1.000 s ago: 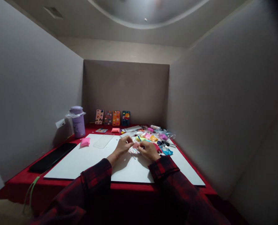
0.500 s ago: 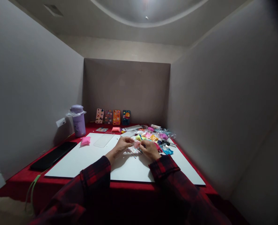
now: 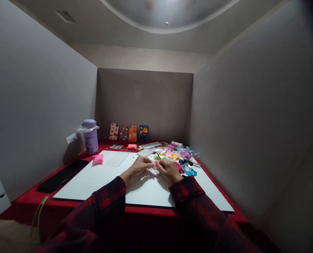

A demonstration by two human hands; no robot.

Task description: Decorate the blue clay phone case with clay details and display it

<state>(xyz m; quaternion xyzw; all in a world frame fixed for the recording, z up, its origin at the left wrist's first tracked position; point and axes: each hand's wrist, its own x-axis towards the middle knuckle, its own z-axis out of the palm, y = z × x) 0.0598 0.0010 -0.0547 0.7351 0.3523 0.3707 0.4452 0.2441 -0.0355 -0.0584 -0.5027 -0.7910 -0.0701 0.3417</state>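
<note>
Between the fingertips of both hands is a small pink packet (image 3: 155,164) in what looks like clear plastic; its exact kind is hard to make out. My left hand (image 3: 140,165) pinches it from one side, and my right hand (image 3: 169,169) pinches it from the other. Just below them a sheet of small coloured dots (image 3: 153,172) lies on the white board (image 3: 100,184), partly covered by my fingers. A clear phone case (image 3: 118,159) lies flat on the board, left of my hands. Further left sits a bright pink packet (image 3: 98,159).
Bagged colourful clay packets (image 3: 174,155) are heaped behind my right hand, with a blue packet (image 3: 190,170) nearest. Four decorated phone cases, including an orange one (image 3: 132,133), lean at the back. A purple bottle (image 3: 90,138) and a black slab (image 3: 63,175) stand left.
Both hands have drawn slightly closer together around the small pink packet, which now shows less between the fingers. The whole view has shifted a little.
</note>
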